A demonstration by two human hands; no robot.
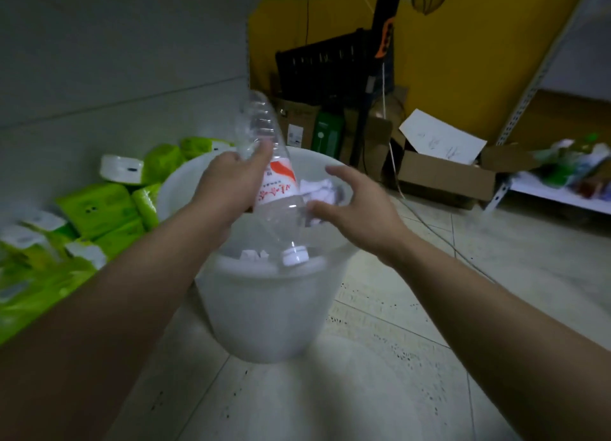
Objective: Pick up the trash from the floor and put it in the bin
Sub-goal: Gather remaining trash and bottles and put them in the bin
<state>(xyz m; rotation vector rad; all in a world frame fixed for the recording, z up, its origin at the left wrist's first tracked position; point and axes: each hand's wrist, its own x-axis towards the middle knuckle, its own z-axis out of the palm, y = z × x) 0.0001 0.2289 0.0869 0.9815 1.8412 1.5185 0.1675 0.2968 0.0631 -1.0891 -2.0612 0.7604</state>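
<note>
A translucent white bin [264, 308] stands on the tiled floor in front of me. My left hand [231, 182] grips a clear plastic bottle [274, 189] with a red and white label. The bottle is upside down, its white cap [295, 254] low inside the bin and its base sticking up above the rim. My right hand [357, 209] hovers over the right side of the bin with its fingers spread, holding nothing, close to the bottle. Crumpled white paper [317, 189] lies inside the bin.
Green and white tissue packs [99, 209] are piled on the floor to the left against a grey wall. Open cardboard boxes [443, 172] and a black crate [324, 63] stand behind the bin. A low white shelf [562, 189] with goods is at the right.
</note>
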